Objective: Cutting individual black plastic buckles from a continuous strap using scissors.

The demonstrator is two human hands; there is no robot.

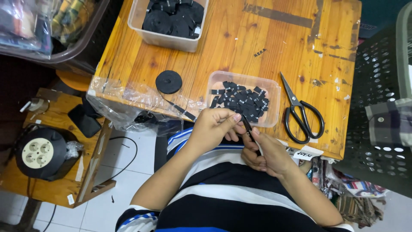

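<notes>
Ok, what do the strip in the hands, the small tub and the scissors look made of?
Strip: apparently matte black woven tape, thin and limp. Small tub: clear plastic; the wood shows through its walls. Scissors: black all over, likely coated or painted metal.

This looked like a small home sewing or garment-trimming workshop. A worn wooden table (240, 47), scarred with tape marks, filled the upper centre of the frame and carried a roll of black ribbon (168, 82), a clear tub of cut black label pieces (243, 102), a second tub of black rolls (168, 19) at the top edge, and large black scissors (301, 111). A cable reel with sockets (39, 153) sat at lower left on a low bench above white tiled floor, and folded fabrics filled a dark basket (377, 107) at right.
</notes>
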